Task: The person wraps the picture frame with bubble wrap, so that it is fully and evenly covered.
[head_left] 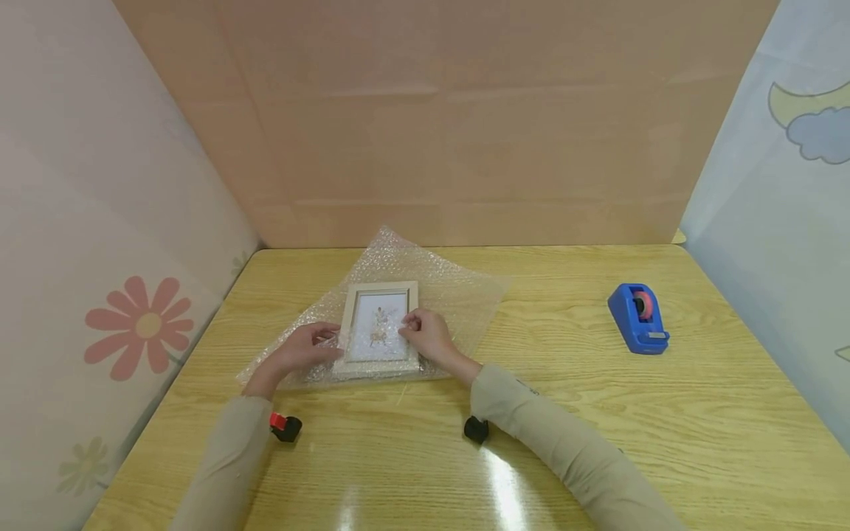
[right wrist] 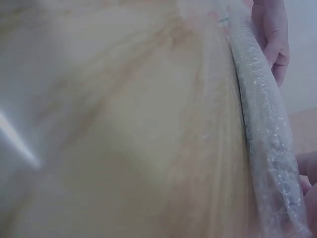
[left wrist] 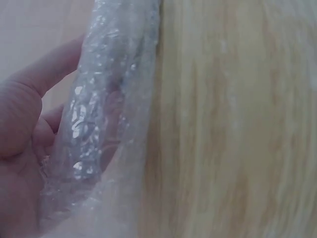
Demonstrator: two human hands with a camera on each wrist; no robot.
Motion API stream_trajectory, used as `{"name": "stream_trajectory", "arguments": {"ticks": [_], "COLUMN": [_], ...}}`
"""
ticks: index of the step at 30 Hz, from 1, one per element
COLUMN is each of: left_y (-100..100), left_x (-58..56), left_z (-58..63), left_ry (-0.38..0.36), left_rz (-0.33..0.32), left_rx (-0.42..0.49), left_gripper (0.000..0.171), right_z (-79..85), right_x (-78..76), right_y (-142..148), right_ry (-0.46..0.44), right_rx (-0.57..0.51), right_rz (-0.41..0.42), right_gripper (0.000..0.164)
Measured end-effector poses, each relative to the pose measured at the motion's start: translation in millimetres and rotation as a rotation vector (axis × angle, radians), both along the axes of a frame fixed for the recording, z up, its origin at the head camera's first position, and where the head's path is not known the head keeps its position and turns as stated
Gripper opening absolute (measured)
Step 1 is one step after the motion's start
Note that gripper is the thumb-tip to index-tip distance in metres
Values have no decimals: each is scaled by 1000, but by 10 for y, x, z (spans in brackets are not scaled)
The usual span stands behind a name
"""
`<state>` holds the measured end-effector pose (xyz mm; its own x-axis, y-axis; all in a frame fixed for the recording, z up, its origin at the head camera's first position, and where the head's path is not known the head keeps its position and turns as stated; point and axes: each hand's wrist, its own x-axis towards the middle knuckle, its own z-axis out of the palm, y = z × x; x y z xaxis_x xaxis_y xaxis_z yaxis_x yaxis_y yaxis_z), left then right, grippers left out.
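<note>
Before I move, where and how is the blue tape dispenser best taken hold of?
Probably with the right hand, from above, across both sides of the blue tape dispenser at its far end, beside the pink roll: it stands upright, and its cutter end points towards you.

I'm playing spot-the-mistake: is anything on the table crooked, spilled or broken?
Only the bubble wrap looks askew: it spreads slantwise around the picture frame, one corner pointing to the back of the wooden table. I can't see anything spilled or broken, and the blue tape dispenser stands upright.
</note>
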<state>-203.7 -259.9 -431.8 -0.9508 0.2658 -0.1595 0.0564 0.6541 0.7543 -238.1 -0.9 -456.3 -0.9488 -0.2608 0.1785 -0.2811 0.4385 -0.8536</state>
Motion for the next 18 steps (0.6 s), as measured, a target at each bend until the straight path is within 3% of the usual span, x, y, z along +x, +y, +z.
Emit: {"name": "stream_trajectory", "arguments": {"ticks": [4,10,18], "left_y": [-19,-10,21], "left_x": [-42,-53,-44], "left_z": [-73,-101,-114], "left_ry": [9,15,31], "left_rz": [18,34,45], "left_rx": [-12,-14,-9], "left_gripper": [58,58,62], "right_z": [3,-20,-53], "right_x": [1,-13,-41], "right_y": [1,19,55], "right_ry": [0,-78,-118], "right_rx": [21,-9,-8], "right_rz": [-7,-46,-19], "right_gripper": [16,59,60]}}
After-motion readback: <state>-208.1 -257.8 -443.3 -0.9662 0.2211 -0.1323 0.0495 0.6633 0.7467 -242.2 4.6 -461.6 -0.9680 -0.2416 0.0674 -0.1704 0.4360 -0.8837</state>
